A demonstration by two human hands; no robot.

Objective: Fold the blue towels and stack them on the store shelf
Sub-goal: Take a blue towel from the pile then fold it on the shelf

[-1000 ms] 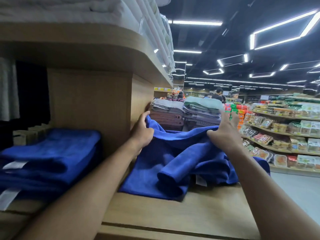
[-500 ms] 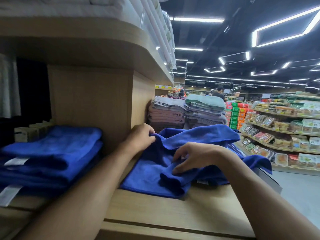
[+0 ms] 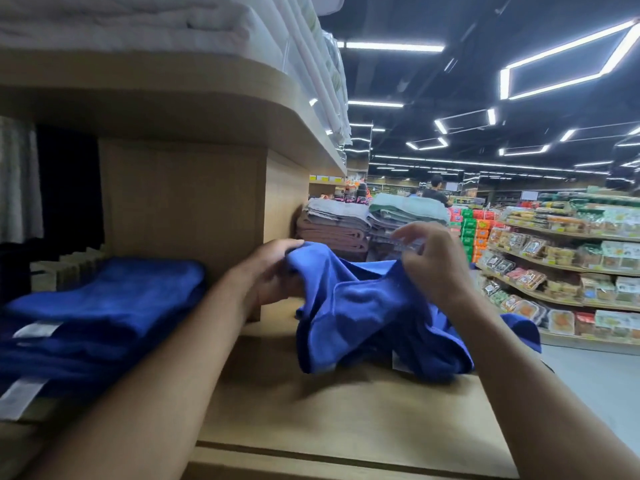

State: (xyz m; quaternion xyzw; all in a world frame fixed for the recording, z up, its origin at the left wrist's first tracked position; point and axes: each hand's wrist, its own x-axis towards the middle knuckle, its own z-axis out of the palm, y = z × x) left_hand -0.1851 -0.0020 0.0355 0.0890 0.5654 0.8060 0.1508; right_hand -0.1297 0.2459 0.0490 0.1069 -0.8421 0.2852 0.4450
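Observation:
A loose, crumpled blue towel [image 3: 367,313] is lifted off the wooden shelf top [image 3: 346,417], with one corner trailing off the right end. My left hand [image 3: 273,271] grips its upper left edge beside the wooden divider. My right hand [image 3: 433,261] pinches the towel's upper right part, fingers curled and blurred by motion. A stack of folded blue towels [image 3: 104,306] with white labels lies in the shelf bay at the left.
A wooden divider [image 3: 187,209] separates the bay from the open shelf top. White folded linens [image 3: 145,22] fill the shelf above. Grey, brown and green towel stacks [image 3: 363,220] stand behind. Packaged food shelves [image 3: 571,265] line the aisle at right; people stand far back.
Both hands have raised the towel off the shelf top and bunched it toward the right. My right hand went from pressing low on the cloth to pinching it higher up.

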